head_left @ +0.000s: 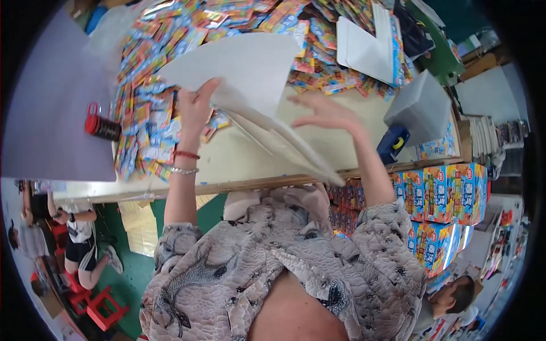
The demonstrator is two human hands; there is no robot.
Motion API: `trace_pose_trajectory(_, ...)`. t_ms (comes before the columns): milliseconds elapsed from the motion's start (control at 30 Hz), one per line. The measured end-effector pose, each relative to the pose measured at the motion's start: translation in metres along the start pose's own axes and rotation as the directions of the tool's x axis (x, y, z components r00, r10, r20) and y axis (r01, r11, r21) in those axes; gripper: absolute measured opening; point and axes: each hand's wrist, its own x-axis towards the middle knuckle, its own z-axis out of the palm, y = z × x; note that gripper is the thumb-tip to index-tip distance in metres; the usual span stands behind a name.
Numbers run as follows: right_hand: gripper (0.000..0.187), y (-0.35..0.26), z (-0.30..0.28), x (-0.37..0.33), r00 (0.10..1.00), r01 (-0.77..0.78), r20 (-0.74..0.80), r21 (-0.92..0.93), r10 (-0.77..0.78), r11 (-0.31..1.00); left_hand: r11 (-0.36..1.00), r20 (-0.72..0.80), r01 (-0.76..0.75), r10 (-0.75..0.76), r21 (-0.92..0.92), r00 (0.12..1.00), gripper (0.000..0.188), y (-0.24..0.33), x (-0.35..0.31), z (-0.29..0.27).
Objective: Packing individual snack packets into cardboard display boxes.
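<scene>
A folded sheet of card (250, 62), pale grey-white on the side I see, stands tilted over the near part of the table. Its lower flaps are smeared by motion. My left hand (196, 108) grips the card at its left edge, thumb on top and fingers partly hidden. To the right of the card, my right hand (327, 113) is open, fingers apart and slightly blurred, with nothing in it. Behind the card and to its left lie heaps of small colourful packets (153, 102) on the table.
More folded card (364, 51) lies on the packets at the back right. A translucent plastic bin (420, 108) and a blue tape dispenser (392, 143) stand at right. Printed boxes (441, 193) are stacked below the table edge. A dark red-lidded bottle (103, 128) is at left.
</scene>
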Motion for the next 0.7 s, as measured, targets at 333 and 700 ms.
trace_pose_trajectory(333, 0.039, 0.012, 0.082, -0.009, 0.993, 0.072, -0.119, 0.643, 0.006, 0.762, 0.988, -0.046, 0.024, -0.032, -0.155, 0.998, 0.024, -0.006, -0.007, 0.027)
trace_pose_trajectory(700, 0.029, -0.011, 0.081, -0.002, 0.939, -0.133, -0.3, 0.131, 0.167, 0.982, 0.667, 0.504, -0.571, 0.325, 0.478, 0.8, 0.066, -0.006, -0.11, 0.071)
